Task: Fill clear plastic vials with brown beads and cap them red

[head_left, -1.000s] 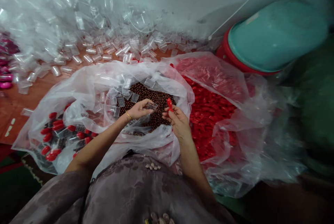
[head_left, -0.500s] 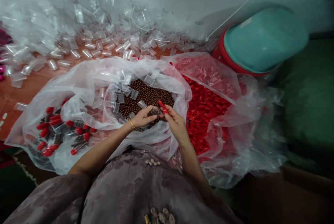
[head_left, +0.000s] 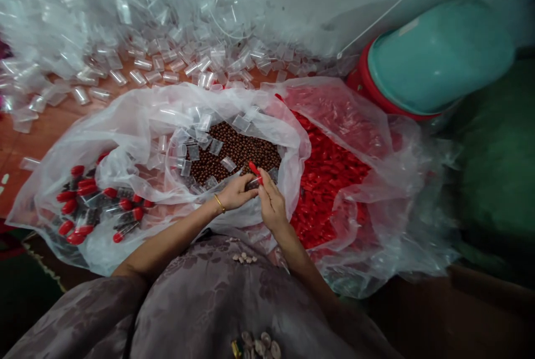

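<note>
Over a plastic bag of small brown beads (head_left: 246,144), my two hands meet. My left hand (head_left: 236,194), with a gold bracelet at the wrist, is closed around a clear plastic tube (head_left: 252,183) that looks dark inside. A red plastic cap (head_left: 255,171) with a long tab sits at the tube's end. My right hand (head_left: 272,203) lies along the cap, fingers close together and fairly straight, pressed against it. The fingers partly hide the joint between cap and tube. Loose clear tubes (head_left: 193,152) lie on the beads.
To the right is a bag of red caps (head_left: 326,180). Red-capped filled tubes (head_left: 86,203) lie in plastic at left. A heap of clear tubes (head_left: 137,63) covers the back of the orange surface (head_left: 20,153). A teal tub (head_left: 438,58) stands at back right by the wall.
My right hand has shifted from pinching the cap with the fingertips to lying flatter against it. My hands have come closer together, and the view has shifted slightly.
</note>
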The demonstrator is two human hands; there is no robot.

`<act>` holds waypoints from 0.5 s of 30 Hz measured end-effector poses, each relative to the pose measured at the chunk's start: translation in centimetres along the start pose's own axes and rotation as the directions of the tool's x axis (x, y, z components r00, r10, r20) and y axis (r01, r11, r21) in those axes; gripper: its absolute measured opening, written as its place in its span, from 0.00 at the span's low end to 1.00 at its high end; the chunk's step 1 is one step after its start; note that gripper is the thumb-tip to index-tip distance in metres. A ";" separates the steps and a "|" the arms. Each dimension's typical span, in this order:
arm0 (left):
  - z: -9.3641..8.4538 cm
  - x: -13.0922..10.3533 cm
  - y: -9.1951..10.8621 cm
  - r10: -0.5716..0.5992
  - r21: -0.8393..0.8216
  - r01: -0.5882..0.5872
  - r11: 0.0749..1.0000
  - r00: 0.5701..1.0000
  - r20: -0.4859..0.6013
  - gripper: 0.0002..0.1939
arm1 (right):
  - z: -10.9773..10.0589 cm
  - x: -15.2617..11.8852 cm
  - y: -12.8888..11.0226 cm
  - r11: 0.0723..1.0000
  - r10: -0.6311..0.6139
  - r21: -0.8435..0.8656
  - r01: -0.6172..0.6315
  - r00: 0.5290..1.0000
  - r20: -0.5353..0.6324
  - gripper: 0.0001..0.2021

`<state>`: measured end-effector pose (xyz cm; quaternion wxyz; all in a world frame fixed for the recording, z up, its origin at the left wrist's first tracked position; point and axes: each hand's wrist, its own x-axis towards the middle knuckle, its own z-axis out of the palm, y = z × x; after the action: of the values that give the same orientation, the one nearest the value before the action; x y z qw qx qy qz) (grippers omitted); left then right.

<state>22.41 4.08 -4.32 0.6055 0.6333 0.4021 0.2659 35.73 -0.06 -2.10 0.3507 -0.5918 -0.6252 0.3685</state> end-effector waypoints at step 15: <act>-0.8 0.1 0.5 -0.043 -0.101 0.074 0.992 0.958 0.282 0.20 | -3.6 6.1 -2.3 0.899 -0.291 -0.156 0.410 0.824 0.487 0.18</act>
<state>21.88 4.63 -3.75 0.6978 0.6178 0.3160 0.1775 37.48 6.15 1.68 0.1791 -0.4036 -0.8298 0.3412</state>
